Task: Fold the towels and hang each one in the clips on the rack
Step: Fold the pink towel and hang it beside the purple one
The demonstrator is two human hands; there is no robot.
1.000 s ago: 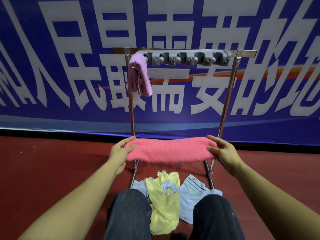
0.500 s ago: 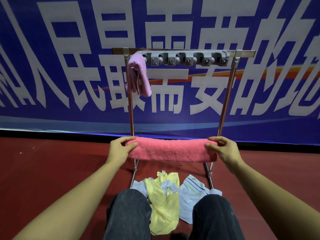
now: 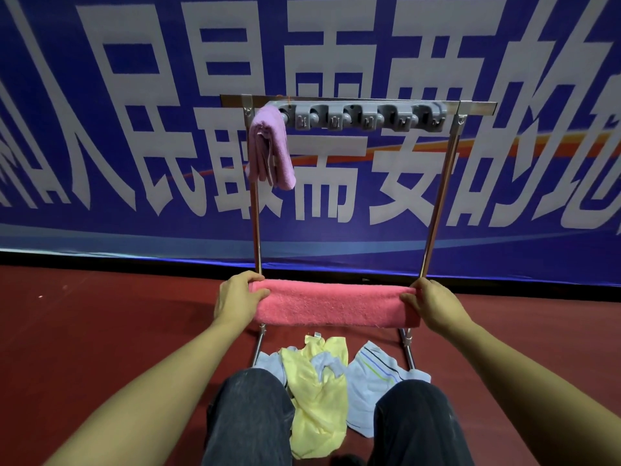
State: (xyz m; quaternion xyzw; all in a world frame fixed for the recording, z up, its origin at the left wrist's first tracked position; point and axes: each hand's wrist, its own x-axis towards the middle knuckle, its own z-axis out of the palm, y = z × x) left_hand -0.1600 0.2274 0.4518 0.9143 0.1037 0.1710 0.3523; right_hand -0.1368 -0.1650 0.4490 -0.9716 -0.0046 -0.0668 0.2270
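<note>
A pink towel [image 3: 332, 306] is folded into a long horizontal band and held in the air in front of the rack. My left hand [image 3: 235, 299] grips its left end and my right hand [image 3: 433, 306] grips its right end, thumbs on top. The metal rack [image 3: 437, 210] stands behind, with a grey strip of clips [image 3: 363, 116] along its top bar. A folded lilac towel [image 3: 270, 149] hangs from the leftmost clip. The other clips hold nothing.
On the red floor between my knees lie loose towels: a yellow one [image 3: 316, 391], a pale blue one [image 3: 272, 363] and a white one with stripes [image 3: 376, 381]. A blue banner [image 3: 100, 129] covers the wall behind the rack.
Both hands have closed more firmly round the ends of the pink towel, and the band has become narrower and tighter. The hands stay at about the same height.
</note>
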